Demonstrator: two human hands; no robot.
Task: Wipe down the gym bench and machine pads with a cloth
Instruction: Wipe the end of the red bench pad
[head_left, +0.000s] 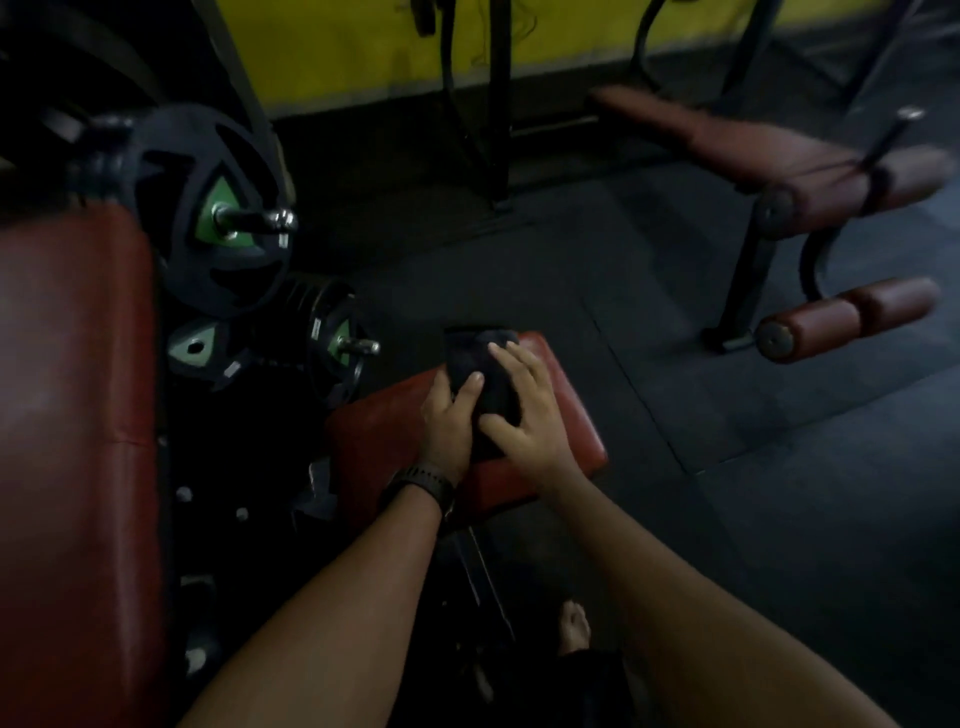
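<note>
Floor: a dark rubber-tile floor (675, 364) runs under everything, and a yellow painted wall (353, 47) stands along its far edge.
Back pad: a tall dark-red vinyl back pad (78, 389) fills the left side.
Far bench: a long dark-red padded bench on a black frame (727, 140) stands toward the floor's far right corner. It has dark-red roller pads (852, 317) at its near end.
Weight plates: black round weight plates with green hubs (208, 218) sit on chrome pegs just beside the back pad.
Seat pad: a small dark-red vinyl seat pad (571, 410) sits in the centre.
Cloth: a black folded cloth (480, 358) lies flat on the seat pad, reaching its far edge.
Left hand: the left hand (449, 415) rests on the cloth's left side, fingers stretched out and pressing, not gripping.
Right hand: the right hand (530, 410) presses the cloth's right side with its fingers spread.
Watch: a black wristwatch (421, 480) is on the left wrist.
</note>
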